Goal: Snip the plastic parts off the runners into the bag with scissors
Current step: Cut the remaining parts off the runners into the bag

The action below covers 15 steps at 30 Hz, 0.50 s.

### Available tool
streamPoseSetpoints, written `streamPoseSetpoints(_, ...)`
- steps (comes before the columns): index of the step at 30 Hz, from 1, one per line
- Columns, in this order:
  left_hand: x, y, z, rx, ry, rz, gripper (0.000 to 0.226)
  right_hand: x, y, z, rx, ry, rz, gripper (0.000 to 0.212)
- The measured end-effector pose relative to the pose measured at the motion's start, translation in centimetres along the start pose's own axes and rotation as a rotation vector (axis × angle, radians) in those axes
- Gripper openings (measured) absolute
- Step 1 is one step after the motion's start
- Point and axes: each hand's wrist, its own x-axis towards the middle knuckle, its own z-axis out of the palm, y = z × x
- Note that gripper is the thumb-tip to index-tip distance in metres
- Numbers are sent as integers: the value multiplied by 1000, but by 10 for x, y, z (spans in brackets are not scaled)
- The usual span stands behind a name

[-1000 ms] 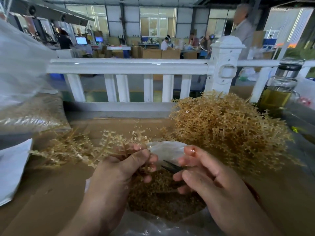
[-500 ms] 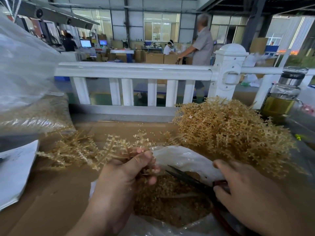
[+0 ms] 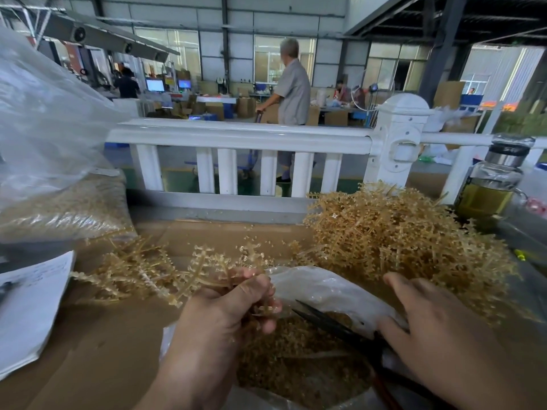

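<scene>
**Q:** Where are the hands and the work?

**A:** Near the front edge of the bench (image 3: 88, 350), the left hand (image 3: 225, 315) pinches a tan runner (image 3: 165, 273) between curled thumb and fingers. The end it holds is over the mouth of the clear bag (image 3: 319, 288), and the rest trails toward the left edge. The right hand (image 3: 438, 329) covers the handles of the black scissors (image 3: 334, 324). Its visible fingers lie fairly straight, and I cannot tell how it grips. The blades stand slightly apart, with their tips just short of the left fingers.

**Q:** How should the snip go?

**A:** It is probably best to keep the piece over the bag's opening, where cut parts (image 3: 296, 359) lie. The blades should meet the stem beyond the fingertips, close to each part, so nothing flies onto the bench.

**Q:** And room to move?

**A:** A tall heap of runners (image 3: 399, 238) fills the right side, right behind the bag. A white railing (image 3: 236, 137) closes the back edge. A sheet of paper (image 3: 29, 306) lies at the left edge. A filled sack (image 3: 59, 202) sits in the back left corner and a glass bottle (image 3: 491, 184) in the back right. The widest gap looks to be front left.
</scene>
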Motion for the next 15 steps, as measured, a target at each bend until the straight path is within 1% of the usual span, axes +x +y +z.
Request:
streamPoseSetpoints(4, -1, 2, 0, 14, -15, -8, 5, 1, -1, -8, 39, 32, 2, 68)
streamPoseSetpoints(9, -5, 5, 3, 27, -25, -18, 7, 1, -7, -14, 13, 62, 1, 65)
streamPoseSetpoints(12, -6, 4, 4, 39, -15, -20, 8, 12, -9, -15, -56, 15, 3, 67)
streamPoseSetpoints(15, -7, 4, 5, 40, -8, -26, 11, 30, -15, -14, -123, -95, -32, 75)
